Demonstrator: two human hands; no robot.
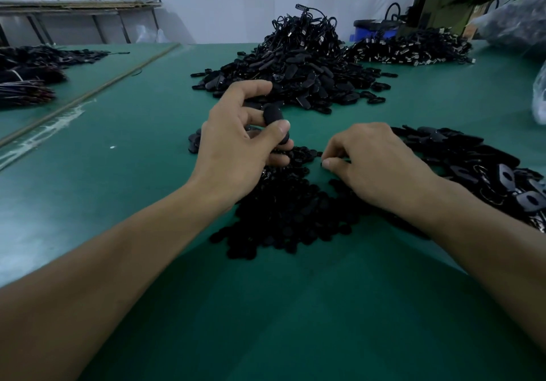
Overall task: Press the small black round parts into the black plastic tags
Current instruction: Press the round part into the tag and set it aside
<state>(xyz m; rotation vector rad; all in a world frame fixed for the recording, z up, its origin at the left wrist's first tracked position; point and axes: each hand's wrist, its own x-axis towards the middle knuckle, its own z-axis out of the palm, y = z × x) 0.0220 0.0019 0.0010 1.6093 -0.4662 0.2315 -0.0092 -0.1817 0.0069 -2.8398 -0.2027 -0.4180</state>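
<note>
In the head view, a green table fills most of the frame, with both bare forearms reaching in from the lower corners. The left hand, just left of centre, is lifted off the table and grasps one black plastic tag, pinched between its thumb and the curled fingers behind it. The right hand, right of centre, rests low with its fingers curled down. Its fingertips meet at the upper edge of a heap of small black round parts spread across the table at the centre, under both wrists. Something dark sits at the thumb tip, but I cannot tell whether the hand actually holds a part. A tall pile of black tags stands at upper centre, beyond the left hand. A flatter spread of tags lies along the right edge, beside the right hand. Another pile with metal ends sits at upper right, and more dark parts lie at the far left. A blue tub, an olive machine and a clear plastic bag are at the top right.
</note>
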